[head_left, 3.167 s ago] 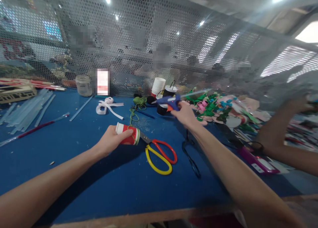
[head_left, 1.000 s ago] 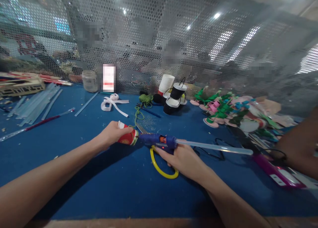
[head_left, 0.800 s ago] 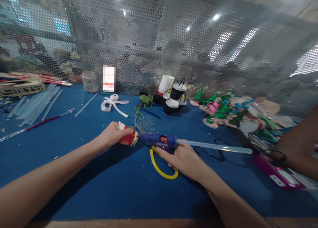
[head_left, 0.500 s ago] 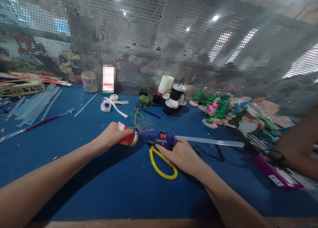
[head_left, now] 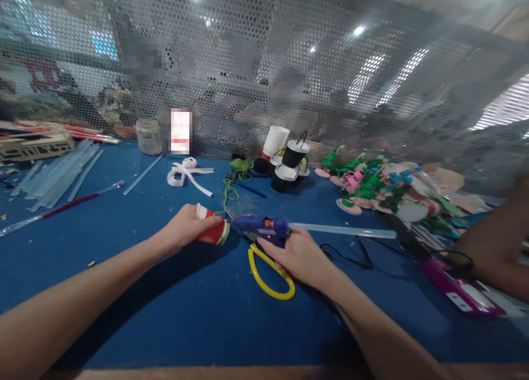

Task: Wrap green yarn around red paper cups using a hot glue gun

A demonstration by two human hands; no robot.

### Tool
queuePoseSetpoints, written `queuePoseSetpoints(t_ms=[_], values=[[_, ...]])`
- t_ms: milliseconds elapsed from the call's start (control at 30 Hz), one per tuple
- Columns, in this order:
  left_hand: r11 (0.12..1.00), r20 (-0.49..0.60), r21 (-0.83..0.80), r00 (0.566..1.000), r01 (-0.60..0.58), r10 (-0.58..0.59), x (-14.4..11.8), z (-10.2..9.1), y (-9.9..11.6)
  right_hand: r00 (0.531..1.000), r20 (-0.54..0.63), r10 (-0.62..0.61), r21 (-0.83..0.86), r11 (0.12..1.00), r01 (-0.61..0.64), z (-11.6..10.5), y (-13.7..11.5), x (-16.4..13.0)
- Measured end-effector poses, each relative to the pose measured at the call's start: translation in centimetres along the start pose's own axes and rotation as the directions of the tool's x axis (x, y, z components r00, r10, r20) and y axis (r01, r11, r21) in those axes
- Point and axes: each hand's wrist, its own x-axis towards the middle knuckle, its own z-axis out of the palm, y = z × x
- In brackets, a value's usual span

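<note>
My left hand [head_left: 185,229] grips a small red paper cup [head_left: 212,233] with a green-and-white rim, laid on its side on the blue table [head_left: 165,308]. My right hand [head_left: 298,256] holds a blue hot glue gun [head_left: 264,226]; its nozzle points left and touches the cup's rim. A long clear glue stick [head_left: 343,231] juts out of the gun's back toward the right. Yellow-and-red scissors [head_left: 268,281] lie under my right hand.
Black and white cups [head_left: 289,162] and green yarn [head_left: 242,166] stand behind. Clear glue sticks [head_left: 58,173] lie far left, a white ribbon [head_left: 185,170] mid-back. Foam craft pieces [head_left: 384,187] pile up at right, where another person's arm [head_left: 496,242] rests. A perforated metal screen [head_left: 264,65] walls the back.
Over three seconds my right hand brought the glue gun from the back of the table down to the cup's rim. In the last second the gun rose slightly; the cup stayed put.
</note>
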Motion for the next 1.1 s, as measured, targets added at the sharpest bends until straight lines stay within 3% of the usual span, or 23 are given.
queuePoseSetpoints(t_ms=[267, 467, 767, 1100], values=[[1.0, 0.006, 0.003, 1.0, 0.002, -0.002, 0.1, 0.1, 0.0, 1.0, 0.001, 0.018, 0.0, 1.0, -0.018, 0.1, 0.1, -0.6], [1.0, 0.006, 0.01, 1.0, -0.013, 0.013, 0.2, 0.0, -0.3, 0.998, -0.017, -0.066, -0.004, 0.998, 0.066, 0.2, 0.1, 0.0], [1.0, 0.002, -0.013, 1.0, -0.001, 0.001, -0.1, 0.1, 0.2, 1.0, -0.003, 0.014, 0.027, 1.0, -0.013, 0.0, 0.0, -0.6], [0.998, 0.002, -0.052, 1.0, 0.018, -0.018, -0.2, 0.2, 0.2, 1.0, -0.003, -0.011, -0.048, 0.999, 0.011, 0.2, 0.0, -1.2]])
